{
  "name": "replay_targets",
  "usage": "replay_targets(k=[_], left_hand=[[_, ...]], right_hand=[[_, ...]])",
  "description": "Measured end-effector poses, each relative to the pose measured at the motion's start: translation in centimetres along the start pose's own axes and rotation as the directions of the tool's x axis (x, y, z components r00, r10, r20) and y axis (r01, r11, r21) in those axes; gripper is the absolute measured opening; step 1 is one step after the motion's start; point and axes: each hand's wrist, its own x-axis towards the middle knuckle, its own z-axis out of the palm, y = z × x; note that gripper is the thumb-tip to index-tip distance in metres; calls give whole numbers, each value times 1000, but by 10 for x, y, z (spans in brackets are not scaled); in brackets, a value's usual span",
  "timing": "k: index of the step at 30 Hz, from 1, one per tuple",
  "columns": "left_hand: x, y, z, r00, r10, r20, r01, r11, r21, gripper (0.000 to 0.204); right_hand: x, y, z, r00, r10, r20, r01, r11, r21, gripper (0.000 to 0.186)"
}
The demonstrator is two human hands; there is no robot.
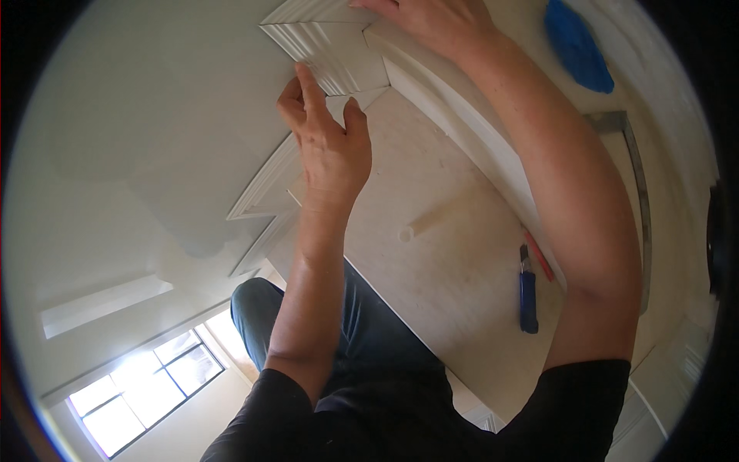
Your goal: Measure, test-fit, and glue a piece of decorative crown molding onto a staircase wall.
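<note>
At the upper middle, a white grooved moulding piece point(327, 58) meets the pale wall or ceiling surface. My left hand point(331, 142) is beside it, index finger stretched up to its lower left edge and thumb apart; I see nothing held in it. My right hand point(443, 27) reaches in at the top, near the moulding's right end. One finger of it points left, and the rest is cut off by the frame. Another length of white moulding point(265, 177) shows left of my left wrist.
A tan board point(454, 208) spans the middle, with a small pale cylinder point(406, 233) on it. To the right lie a blue utility knife point(527, 300), a red pencil-like stick point(539, 254), a metal square point(637, 185) and a crumpled blue thing point(577, 46). A window point(146, 385) is lower left.
</note>
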Motion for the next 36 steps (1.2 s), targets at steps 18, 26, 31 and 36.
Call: replay_targets(k=[18,26,31,36], left_hand=[[29,22,-36,949,278,-150,-290,955,-63,61],[26,9,-35,986,154,-59,-164,940,-299,66],[21,14,-35,993,114,-39,-121,931,-344,65],[21,20,-39,998,60,-29,-67,925,-374,65]], right_hand=[[-3,3,8,993,-54,-108,53,999,-12,54],[2,-1,-1,999,24,-24,-21,993,116,53],[-3,2,5,998,-18,-57,20,999,31,52],[2,-2,-7,998,6,55,-12,994,108,53]])
